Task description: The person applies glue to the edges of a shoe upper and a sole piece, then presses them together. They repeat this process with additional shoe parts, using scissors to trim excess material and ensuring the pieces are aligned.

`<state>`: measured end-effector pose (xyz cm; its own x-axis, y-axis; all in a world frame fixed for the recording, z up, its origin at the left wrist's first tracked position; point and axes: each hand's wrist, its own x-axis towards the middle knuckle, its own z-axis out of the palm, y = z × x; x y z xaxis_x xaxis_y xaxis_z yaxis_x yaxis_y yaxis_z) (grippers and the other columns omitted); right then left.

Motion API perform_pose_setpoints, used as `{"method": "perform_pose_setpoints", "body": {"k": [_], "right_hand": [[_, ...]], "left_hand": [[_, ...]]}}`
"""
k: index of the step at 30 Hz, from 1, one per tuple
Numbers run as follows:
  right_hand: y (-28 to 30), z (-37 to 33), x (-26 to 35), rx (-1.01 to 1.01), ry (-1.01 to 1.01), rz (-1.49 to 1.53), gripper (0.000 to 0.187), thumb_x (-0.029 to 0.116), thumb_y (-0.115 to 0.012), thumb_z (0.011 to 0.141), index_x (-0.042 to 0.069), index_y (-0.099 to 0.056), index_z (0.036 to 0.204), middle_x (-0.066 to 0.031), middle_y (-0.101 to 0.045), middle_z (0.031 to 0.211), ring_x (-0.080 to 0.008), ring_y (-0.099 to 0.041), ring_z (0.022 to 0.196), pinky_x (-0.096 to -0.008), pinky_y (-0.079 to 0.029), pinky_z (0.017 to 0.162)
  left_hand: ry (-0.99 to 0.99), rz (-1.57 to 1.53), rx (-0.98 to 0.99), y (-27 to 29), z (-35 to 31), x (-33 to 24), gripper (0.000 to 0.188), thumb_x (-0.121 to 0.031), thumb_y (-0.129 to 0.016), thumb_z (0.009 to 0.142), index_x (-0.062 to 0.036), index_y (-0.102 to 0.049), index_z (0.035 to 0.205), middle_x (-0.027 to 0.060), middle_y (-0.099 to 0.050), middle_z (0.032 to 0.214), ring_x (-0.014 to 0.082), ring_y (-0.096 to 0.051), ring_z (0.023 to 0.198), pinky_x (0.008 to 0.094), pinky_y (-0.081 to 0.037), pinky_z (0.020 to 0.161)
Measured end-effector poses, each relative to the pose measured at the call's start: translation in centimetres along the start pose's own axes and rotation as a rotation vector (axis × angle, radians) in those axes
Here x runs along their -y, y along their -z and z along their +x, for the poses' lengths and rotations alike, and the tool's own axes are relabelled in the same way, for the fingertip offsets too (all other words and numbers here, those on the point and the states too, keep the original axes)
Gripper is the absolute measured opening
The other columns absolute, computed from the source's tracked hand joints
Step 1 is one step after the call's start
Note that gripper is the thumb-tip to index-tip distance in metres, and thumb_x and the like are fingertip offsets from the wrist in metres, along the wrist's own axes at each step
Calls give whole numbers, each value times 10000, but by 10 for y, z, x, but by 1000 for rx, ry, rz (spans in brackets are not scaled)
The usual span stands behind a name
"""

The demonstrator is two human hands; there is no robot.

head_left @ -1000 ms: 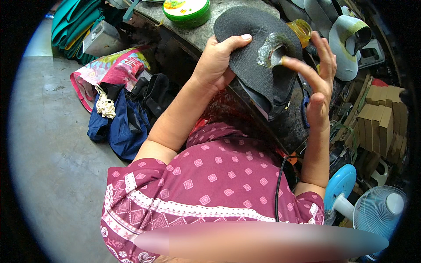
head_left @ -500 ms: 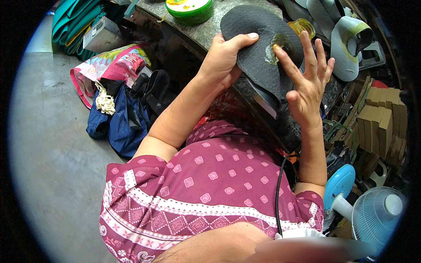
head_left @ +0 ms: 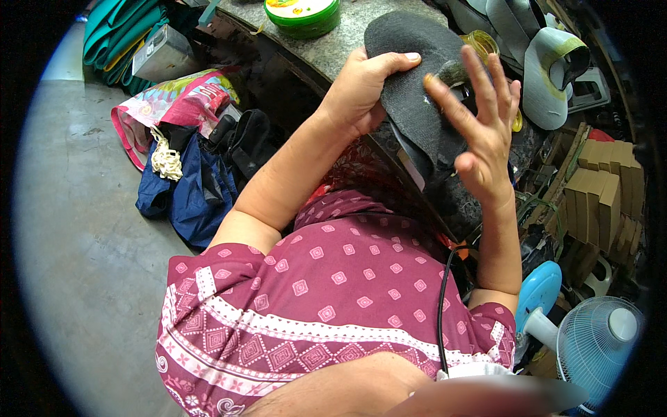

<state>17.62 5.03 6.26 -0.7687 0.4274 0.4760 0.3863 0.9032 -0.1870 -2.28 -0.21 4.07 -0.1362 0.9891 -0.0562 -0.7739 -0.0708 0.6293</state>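
Dark curved piece (head_left: 415, 115), raised above the near edge of the speckled desk (head_left: 349, 31), between both hands, broad side facing up. Gripped at the left edge by the left hand (head_left: 367, 90): thumb flat across the top, fingers curled round behind, firmly closed on it. Opposite, over its right side, the right hand (head_left: 486, 142), opened wide with fingers spread and thumb apart, gripping nothing visible. Forefinger tip right by the surface; impossible to tell whether touching. Beside that finger, a paler, shiny area, partly hidden, and a small whitish fleck. On the near side of the piece, a second layer hanging down, with a pale strip along its edge.

Far on the desk, just left of the piece, a round green tub (head_left: 306, 26) with a pale top. Close behind the right hand's fingers, a clear yellowish container (head_left: 486, 40). Farther right, a grey curved piece (head_left: 545, 104) with a yellowish band. At right, stacked tan blocks (head_left: 590, 194); near right, a blue and white fan (head_left: 604, 340). At left, on the floor (head_left: 90, 208), a blue bag (head_left: 198, 205) next to a pink bag (head_left: 180, 104).
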Motion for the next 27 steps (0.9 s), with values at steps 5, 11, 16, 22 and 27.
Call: {"method": "perform_pose_setpoints", "body": {"k": [5, 11, 16, 22, 27], "right_hand": [[24, -1, -1, 65, 1, 156, 902, 859, -104, 864, 313, -773, 1124, -69, -443, 1543, -311, -222, 1492, -600, 25, 1170], [45, 19, -40, -193, -96, 523, 570, 504, -521, 984, 85, -553, 1368, -203, -540, 1395, -290, -522, 1296, -429, -398, 1092], [47, 20, -50, -302, -408, 826, 749, 26, -685, 894, 73, -299, 1534, -169, -661, 1167, -222, -661, 1086, -334, -574, 927], [38, 27, -49, -633, -551, 1136, 606, -51, -622, 919, 62, -377, 1461, -139, -632, 1123, -178, -647, 1011, -306, -571, 880], [20, 31, -48, -602, -616, 1300, 509, 1, -560, 974, 52, -389, 1450, -193, -602, 1232, -226, -673, 1039, -348, -600, 883]], "left_hand": [[-10, 24, -1, 0, 6, -6, 225, -20, -645, 876, 62, -652, 1086, 149, -715, 980, 230, -725, 830, 362, -622, 739], [103, 299, 254, -5, 17, -19, 248, -89, -725, 846, 52, -683, 1046, 135, -722, 929, 192, -718, 806, 310, -607, 730], [-36, 146, 186, -5, 25, -11, 390, -232, -728, 900, 39, -647, 1169, 95, -710, 1012, 151, -690, 866, 282, -571, 774], [-760, 1409, 162, 24, -25, -1, 457, -313, -781, 821, -10, -614, 1119, 150, -634, 1019, 319, -624, 983, 376, -502, 865], [-757, 1371, 25, 32, -20, 11, 412, -193, -808, 768, 7, -623, 1077, 158, -616, 1053, 355, -603, 988, 409, -494, 856]]}}
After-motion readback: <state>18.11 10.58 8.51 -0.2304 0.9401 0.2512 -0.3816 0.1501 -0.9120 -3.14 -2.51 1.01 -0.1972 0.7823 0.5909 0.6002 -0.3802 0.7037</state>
